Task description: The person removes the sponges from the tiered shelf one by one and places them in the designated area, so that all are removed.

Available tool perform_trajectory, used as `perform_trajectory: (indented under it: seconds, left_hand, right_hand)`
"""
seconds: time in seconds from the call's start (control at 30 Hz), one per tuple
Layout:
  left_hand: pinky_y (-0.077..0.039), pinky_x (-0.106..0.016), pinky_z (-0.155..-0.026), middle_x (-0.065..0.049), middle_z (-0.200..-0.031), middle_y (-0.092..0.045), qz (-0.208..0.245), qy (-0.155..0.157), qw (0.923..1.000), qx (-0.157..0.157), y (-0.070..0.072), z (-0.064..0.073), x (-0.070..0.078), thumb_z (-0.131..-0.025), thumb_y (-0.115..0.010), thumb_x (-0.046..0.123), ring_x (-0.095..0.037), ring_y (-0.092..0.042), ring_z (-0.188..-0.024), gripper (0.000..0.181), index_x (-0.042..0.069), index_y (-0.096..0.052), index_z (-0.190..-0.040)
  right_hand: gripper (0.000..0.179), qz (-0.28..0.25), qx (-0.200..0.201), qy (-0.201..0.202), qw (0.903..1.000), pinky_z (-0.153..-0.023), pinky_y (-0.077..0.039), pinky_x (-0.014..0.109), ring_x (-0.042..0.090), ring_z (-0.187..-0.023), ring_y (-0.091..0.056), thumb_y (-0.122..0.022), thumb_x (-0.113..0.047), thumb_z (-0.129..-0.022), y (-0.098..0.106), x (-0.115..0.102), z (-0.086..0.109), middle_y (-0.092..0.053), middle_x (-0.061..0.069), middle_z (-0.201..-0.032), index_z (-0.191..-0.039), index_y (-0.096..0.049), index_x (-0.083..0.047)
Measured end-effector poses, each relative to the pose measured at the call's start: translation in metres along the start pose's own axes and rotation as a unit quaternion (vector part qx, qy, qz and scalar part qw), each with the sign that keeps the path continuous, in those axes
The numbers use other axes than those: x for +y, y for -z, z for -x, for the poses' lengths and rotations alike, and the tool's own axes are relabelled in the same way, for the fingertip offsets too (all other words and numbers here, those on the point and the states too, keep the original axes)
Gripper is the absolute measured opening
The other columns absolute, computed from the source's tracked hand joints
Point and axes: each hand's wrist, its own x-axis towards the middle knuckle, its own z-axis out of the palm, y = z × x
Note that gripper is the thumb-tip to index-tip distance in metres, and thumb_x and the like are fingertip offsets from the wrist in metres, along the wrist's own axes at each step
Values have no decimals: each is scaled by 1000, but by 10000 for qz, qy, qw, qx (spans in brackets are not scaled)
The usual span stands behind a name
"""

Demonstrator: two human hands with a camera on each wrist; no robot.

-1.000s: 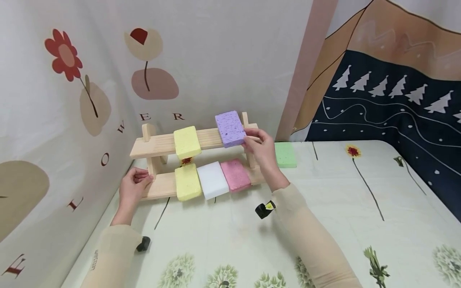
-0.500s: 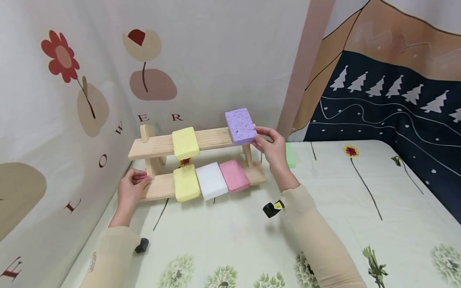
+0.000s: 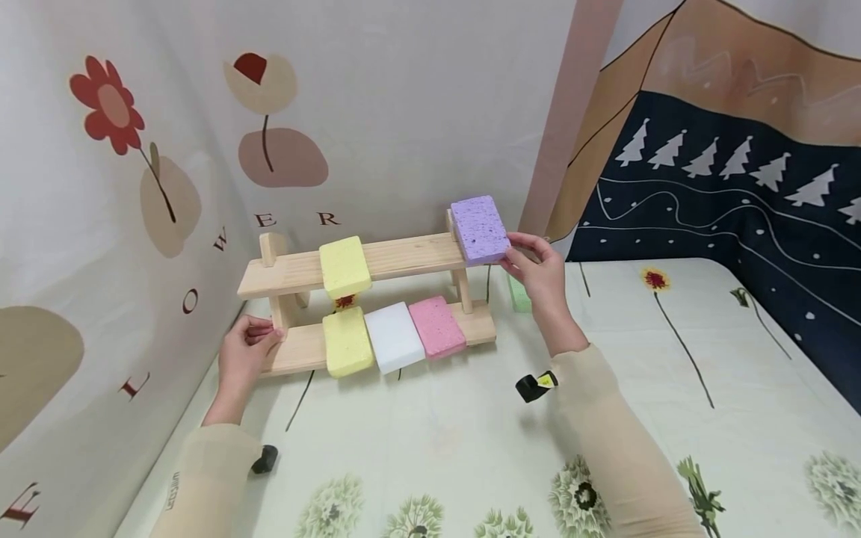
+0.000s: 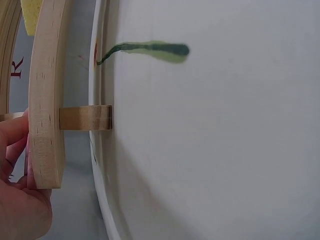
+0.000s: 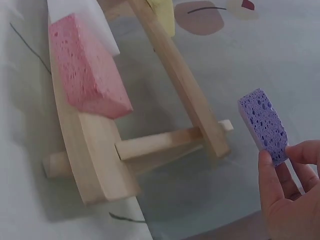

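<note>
My right hand (image 3: 546, 284) pinches a purple sponge (image 3: 479, 230) by its lower right edge, between thumb and fingers. In the head view the sponge overlaps the right end of the upper board of a two-tier wooden shelf (image 3: 413, 255); the right wrist view shows it in the air, apart from that board. My left hand (image 3: 244, 357) grips the lower board's left end near the upright. One yellow sponge (image 3: 345, 267) lies on the upper board. Along the lower board sit another yellow sponge (image 3: 347, 342), a white sponge (image 3: 394, 338) and a pink sponge (image 3: 437, 327).
A green sponge (image 3: 519, 295) lies on the flower-print cloth behind my right hand, partly hidden. Printed fabric walls (image 3: 417, 112) stand close behind the shelf and to its left. Dark tree-print fabric (image 3: 713, 202) hangs at the right.
My right hand has carried the purple sponge rightward along the upper board to its right end. The left hand keeps its grip on the shelf, and the other sponges stay put.
</note>
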Motion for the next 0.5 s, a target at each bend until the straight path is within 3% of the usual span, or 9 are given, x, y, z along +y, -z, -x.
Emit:
perform_trajectory:
  seconds: [0.2,0.5]
  left_hand:
    - [-40,-12,-69,1,-101,-60,-59,61,10000,-43,0,1,1,-95,-68,25,2,-48,-82,32,4,-59,-118]
    - [-40,-12,-70,5,-98,-58,-24,83,9999,-57,-1,0,1,-95,-68,25,1,-48,-82,32,5,-58,-119]
  right_hand:
    - [32,-138,140,13,9998,-84,-56,20,10,-92,-67,-60,1,-96,18,-1,-3,-56,-2,-111,-128,-61,-1]
    - [29,-309,405,49,9987,-82,-56,20,9,-87,-68,-61,3,-95,42,-2,-5,-57,-1,-111,-123,-65,-2]
